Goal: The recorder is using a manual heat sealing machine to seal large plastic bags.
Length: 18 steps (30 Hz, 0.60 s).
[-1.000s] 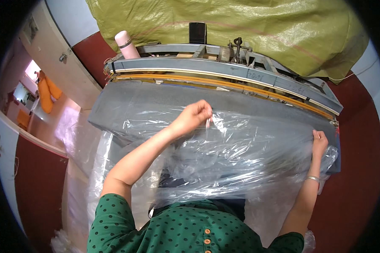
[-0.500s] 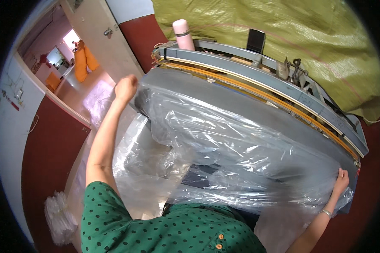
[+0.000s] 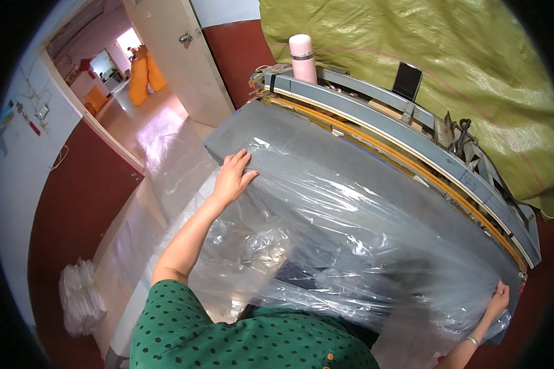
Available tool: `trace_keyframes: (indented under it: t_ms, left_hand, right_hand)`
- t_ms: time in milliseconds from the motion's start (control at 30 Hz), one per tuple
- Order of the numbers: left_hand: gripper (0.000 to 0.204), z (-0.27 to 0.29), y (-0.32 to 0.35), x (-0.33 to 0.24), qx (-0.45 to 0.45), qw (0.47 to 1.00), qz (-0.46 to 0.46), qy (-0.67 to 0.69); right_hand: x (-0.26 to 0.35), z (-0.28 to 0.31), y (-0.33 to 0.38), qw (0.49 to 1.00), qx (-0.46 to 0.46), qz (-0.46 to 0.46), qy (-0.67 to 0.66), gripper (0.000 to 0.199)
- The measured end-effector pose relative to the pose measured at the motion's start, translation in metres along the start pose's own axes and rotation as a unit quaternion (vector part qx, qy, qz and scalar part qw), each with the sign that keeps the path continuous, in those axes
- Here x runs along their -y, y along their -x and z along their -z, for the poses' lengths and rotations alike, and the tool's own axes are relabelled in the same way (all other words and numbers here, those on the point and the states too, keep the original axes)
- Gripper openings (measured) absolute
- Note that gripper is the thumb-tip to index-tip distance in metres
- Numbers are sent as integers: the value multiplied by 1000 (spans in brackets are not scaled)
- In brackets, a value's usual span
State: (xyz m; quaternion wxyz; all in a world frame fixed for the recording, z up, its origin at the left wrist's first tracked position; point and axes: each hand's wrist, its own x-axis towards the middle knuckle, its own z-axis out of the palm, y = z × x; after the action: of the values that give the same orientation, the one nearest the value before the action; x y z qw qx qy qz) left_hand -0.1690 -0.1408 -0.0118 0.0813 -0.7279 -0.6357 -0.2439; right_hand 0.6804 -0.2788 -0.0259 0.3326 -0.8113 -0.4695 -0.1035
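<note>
A clear plastic sheet, wrinkled and shiny, is spread across a grey worktop and hangs down over its near edge. Flat on the sheet's left part lies my left hand, its fingers stretched out. At the far right end, the fingers of my right hand are pinched on the sheet, with tight creases fanning out from them. Behind the worktop runs a long machine bar in blue-grey metal, with an orange strip along its front. The sheet's far edge lies short of that strip.
On the machine's back stand a pink flask, a dark phone and scissors. A yellow-green tarp hangs behind. Folded plastic sits on the floor at left, near an open door.
My left hand has come down and right from above the worktop's left corner, opening flat on the sheet. My right hand has moved slightly nearer, still pinching. The whole view has shifted.
</note>
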Motion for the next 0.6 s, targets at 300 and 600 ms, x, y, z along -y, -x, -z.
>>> trace_keyframes:
  t_ms: [300,600]
  left_hand:
    - [37,-2,-36,15,11,1000,4,-8]
    - [19,-31,-91,34,-6,990,141,17]
  right_hand:
    - [-25,-3,-7,1000,2,-6,-8,33]
    - [-65,24,4,991,-55,-50,-111,35]
